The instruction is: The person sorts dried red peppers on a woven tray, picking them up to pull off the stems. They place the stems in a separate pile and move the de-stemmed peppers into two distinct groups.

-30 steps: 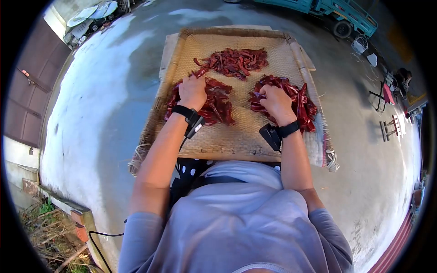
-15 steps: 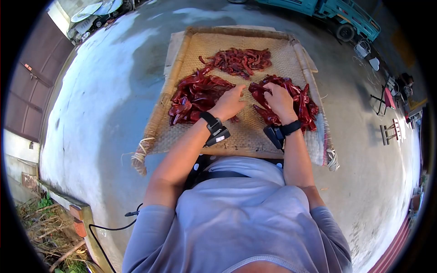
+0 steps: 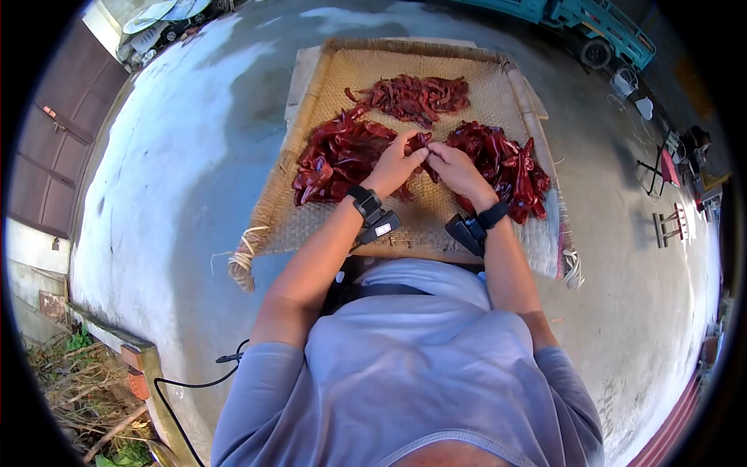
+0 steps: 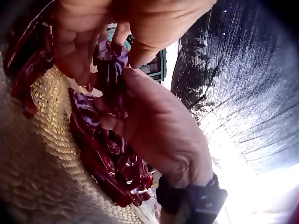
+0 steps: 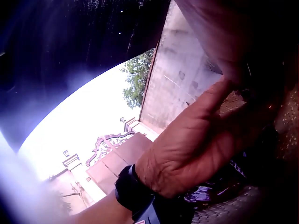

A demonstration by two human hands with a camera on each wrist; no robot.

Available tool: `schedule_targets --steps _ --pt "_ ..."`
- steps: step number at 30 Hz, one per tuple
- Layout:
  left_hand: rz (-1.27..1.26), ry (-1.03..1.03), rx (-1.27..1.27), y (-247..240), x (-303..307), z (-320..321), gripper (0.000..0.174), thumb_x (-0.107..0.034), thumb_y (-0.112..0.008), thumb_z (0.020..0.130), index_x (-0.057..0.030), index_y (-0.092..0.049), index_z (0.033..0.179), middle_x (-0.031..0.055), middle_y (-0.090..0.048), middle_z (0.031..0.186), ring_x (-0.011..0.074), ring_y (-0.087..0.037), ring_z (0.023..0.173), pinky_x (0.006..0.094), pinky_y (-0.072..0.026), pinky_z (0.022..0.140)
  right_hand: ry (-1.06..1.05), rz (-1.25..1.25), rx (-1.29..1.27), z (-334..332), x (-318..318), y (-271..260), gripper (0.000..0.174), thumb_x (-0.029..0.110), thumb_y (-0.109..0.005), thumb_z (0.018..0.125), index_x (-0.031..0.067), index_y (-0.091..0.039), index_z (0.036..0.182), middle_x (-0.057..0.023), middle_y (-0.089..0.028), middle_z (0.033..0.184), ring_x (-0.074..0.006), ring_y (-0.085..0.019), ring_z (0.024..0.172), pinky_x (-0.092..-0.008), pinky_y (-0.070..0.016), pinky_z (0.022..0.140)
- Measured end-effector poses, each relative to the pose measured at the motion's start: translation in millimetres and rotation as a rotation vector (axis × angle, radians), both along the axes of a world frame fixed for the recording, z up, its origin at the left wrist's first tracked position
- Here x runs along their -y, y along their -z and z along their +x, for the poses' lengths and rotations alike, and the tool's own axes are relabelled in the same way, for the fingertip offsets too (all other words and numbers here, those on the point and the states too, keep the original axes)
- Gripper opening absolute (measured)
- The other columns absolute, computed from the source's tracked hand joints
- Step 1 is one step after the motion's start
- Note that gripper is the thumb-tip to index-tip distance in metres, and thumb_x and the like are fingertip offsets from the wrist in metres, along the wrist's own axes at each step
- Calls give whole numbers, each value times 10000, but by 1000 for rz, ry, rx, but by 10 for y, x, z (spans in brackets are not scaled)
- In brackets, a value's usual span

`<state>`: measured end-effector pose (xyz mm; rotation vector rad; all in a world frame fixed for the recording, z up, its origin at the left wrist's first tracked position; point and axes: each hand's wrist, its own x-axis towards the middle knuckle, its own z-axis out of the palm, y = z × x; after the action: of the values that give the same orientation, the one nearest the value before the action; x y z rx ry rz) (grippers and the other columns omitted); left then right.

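In the head view my left hand (image 3: 395,165) and right hand (image 3: 461,171) meet above the middle of the woven tray (image 3: 389,243). Between them they hold a dark red dried chili pepper (image 3: 420,141). The left wrist view shows this chili pepper (image 4: 111,77) close up, shiny and wrinkled, pinched by the fingers and thumbs of both hands. A large heap of red chili peppers (image 3: 331,159) lies left of my left hand. Another heap (image 3: 510,175) lies beyond my right hand. In the right wrist view the fingertips are in deep shadow.
At the tray's far end lies a smaller pile of shrivelled chili peppers (image 3: 428,95). The tray has a raised rim (image 3: 288,167). Wet concrete ground (image 3: 171,171) surrounds it. A teal cart (image 3: 607,35) stands at the back right, with a small stool (image 3: 671,224) at the right.
My left hand has come off the left heap and moved right to the middle. The right hand has drawn inward from the right heap, and both now hold one chili pepper.
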<state>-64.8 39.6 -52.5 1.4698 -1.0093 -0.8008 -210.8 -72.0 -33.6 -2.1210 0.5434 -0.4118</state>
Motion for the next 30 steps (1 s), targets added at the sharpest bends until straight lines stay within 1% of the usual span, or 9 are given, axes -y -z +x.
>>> schedule_targets --steps 4,5,7,12,13,16,17,23,30 --pt "96 -80 104 -128 -142 200 414 -39 -666 852 -40 -584 1257 86 -667 927 172 -646 833 286 -513 752 95 327 5 40 -104 -95 260 152 -560 920 46 -639 1144 -167 -670 1035 -336 -665 923 -380 -518 813" --pt "-58 -153 58 -30 -130 263 361 -6 -648 821 -54 -637 1178 101 -665 911 194 -643 823 315 -512 742 120 91 -13 43 -91 -55 266 147 -554 921 55 -632 1158 -168 -656 1068 -347 -653 956 -396 -517 828" --pt "-38 -317 457 -83 -220 402 344 -22 -678 795 -88 -678 1132 127 -640 856 280 -627 834 385 -511 767 164 -384 -50 62 -52 60 283 138 -542 921 74 -619 1186 -170 -629 1134 -368 -628 1024 -428 -515 858" --pt "250 -640 1112 -274 -395 322 387 -76 -726 782 -155 -686 1160 171 -572 1190 323 -504 1182 458 -423 984 140 -468 -206 176 -96 273 334 115 -555 904 98 -597 1235 -161 -558 1270 -376 -589 1112 -466 -507 901" --pt "224 -537 1069 -174 -376 394 403 -194 -742 810 -190 -675 1208 162 -505 1351 340 -342 1366 537 -316 1068 128 -506 -245 201 -86 293 345 110 -560 899 99 -595 1242 -158 -551 1284 -382 -579 1133 -465 -506 910" --pt "213 -253 1294 -91 -358 344 463 -342 -710 857 -216 -631 1296 138 -448 1464 360 -283 1431 587 -277 1086 118 -563 -213 307 -59 252 385 84 -565 888 100 -582 1272 -151 -543 1305 -401 -549 1174 -462 -499 935" --pt "340 -136 1321 -38 -327 341 576 -489 -651 881 -237 -559 1390 114 -373 1551 367 -208 1479 641 -194 1119 109 -594 -179 370 -50 261 399 77 -567 885 99 -576 1283 -152 -543 1305 -399 -549 1171 -459 -499 936" --pt "672 64 1262 17 -386 200 705 -540 -549 925 -277 -337 1543 121 -236 1626 413 -109 1504 659 -77 1163 3 -668 -266 617 37 394 483 63 -602 865 92 -533 1343 -170 -550 1290 -383 -558 1145 -451 -505 932" --pt "704 97 1208 1 -397 198 715 -563 -512 933 -266 -319 1553 118 -223 1634 420 -99 1506 649 -42 1172 64 -648 -495 569 1 166 470 148 -650 860 81 -548 1314 -192 -546 1282 -357 -595 1084 -440 -522 884"
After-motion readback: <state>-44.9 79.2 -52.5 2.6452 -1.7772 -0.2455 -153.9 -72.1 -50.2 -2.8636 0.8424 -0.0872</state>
